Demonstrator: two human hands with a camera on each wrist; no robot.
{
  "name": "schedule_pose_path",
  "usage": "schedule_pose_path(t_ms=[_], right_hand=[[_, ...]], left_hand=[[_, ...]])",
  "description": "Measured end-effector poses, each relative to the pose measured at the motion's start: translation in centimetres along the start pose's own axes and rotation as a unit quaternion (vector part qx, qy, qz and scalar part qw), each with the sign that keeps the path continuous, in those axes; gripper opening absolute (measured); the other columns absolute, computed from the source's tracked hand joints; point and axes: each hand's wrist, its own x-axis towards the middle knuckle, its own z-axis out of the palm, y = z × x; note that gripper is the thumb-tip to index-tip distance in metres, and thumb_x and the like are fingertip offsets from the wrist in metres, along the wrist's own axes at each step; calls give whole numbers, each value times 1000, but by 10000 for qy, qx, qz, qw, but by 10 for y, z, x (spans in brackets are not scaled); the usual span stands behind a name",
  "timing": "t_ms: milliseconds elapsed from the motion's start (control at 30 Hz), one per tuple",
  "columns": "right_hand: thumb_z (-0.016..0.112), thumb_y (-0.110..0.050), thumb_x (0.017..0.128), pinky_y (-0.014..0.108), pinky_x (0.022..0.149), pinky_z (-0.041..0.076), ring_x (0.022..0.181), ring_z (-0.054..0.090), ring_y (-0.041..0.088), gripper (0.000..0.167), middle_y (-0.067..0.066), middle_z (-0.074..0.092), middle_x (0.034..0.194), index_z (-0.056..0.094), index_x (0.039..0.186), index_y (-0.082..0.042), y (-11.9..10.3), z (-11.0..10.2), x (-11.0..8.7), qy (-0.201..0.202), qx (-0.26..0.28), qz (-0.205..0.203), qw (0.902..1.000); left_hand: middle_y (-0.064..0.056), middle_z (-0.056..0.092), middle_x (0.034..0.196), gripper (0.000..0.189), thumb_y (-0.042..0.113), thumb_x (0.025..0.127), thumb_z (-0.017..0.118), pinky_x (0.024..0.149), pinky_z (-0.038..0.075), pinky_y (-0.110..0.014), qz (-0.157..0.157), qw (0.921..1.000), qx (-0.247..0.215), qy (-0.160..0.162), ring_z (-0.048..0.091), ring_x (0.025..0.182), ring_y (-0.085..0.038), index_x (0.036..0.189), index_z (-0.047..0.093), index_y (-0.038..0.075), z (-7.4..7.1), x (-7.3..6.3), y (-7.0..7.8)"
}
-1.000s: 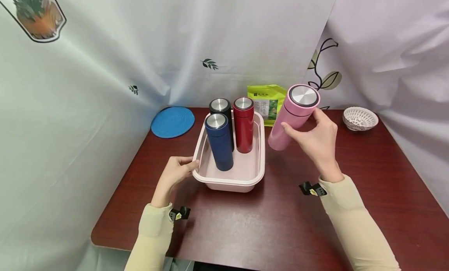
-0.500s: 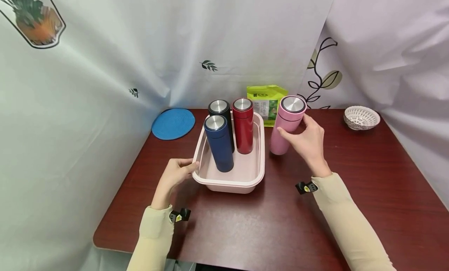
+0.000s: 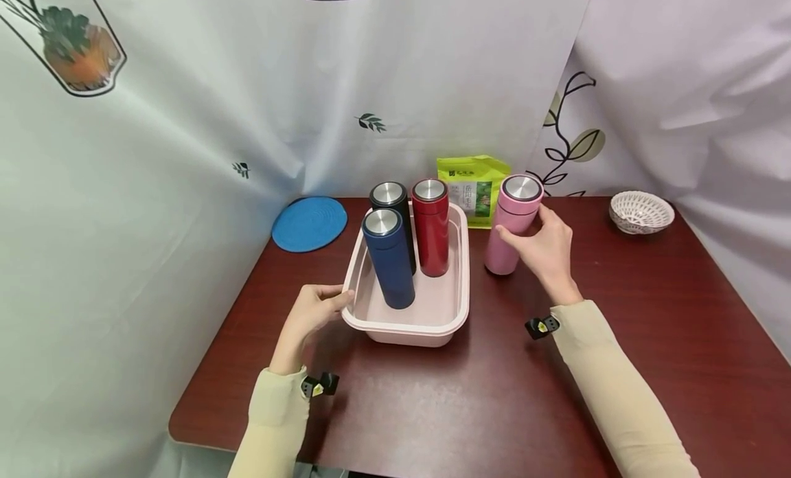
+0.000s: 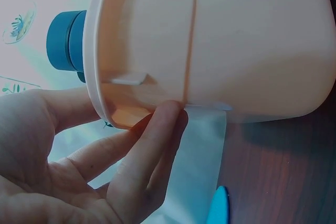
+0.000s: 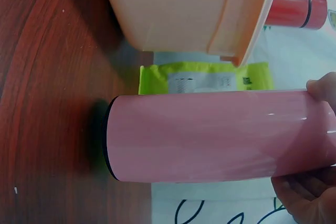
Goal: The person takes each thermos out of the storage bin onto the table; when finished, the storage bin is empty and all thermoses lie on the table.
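Note:
In the head view my left hand (image 3: 312, 316) pinches the left rim of a pale pink plastic tub (image 3: 404, 328). Thumb over the edge and fingers under the lip show in the left wrist view. Inside the tub stand a blue thermos (image 3: 392, 265), a red thermos (image 3: 434, 241) and a black thermos (image 3: 389, 192), all with silver-topped lids. To the tub's right, my right hand (image 3: 546, 251) grips a pink thermos (image 3: 507, 251) around its upper part. This thermos is nearly upright, its dark-edged base (image 5: 111, 139) right at the tabletop.
A bright green packet (image 3: 472, 189) stands behind the pink thermos, against the curtain. A round blue mat (image 3: 309, 224) lies at the back left of the dark red table (image 3: 482, 409). At the back right sits a white openwork bowl (image 3: 641, 213).
The pink thermos has come down and to the left in my right hand, going from tilted to nearly upright. My left hand keeps its hold on the tub's rim.

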Motion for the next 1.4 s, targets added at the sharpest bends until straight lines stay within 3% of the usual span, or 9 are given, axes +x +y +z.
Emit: schedule_pose_path(t_ms=[367,767,900,1100,1400], right_hand=[[82,-37,74,46,74,43,88,61,36,52,19,69,98,66,109,-2,8,5,-2,-80,-70,170,9998],[81,-47,75,52,93,43,112,49,35,83,20,53,121,47,136,-2,7,2,-7,-738,56,729,9946],[83,-45,73,50,97,41,116,49,34,90,20,51,125,43,141,-2,2,-4,-8,-526,61,735,9959],[86,-37,72,47,105,41,121,51,33,87,19,51,129,45,140,-3,-9,-21,-6,-108,169,574,9982],[89,-31,68,40,104,42,118,54,29,85,17,53,127,48,137,-3,-24,-34,-14,253,233,406,9986]], left_hand=[[-31,64,118,42,17,92,66,84,56,-43,14,10000,6,35,71,94,-29,123,62,-11,0,-1,-1],[-31,64,118,42,18,91,68,87,54,-47,43,10000,6,75,70,96,-32,122,63,-11,0,0,-1],[-30,65,117,41,19,91,69,86,55,-47,42,9999,43,109,71,93,-28,120,65,-10,0,0,-1],[-28,67,115,41,20,91,69,86,55,-46,18,9999,78,147,71,92,-27,119,66,-9,1,2,-1],[-29,67,113,41,20,91,69,85,56,-45,58,9999,54,154,72,90,-25,119,66,-10,1,4,-3]])
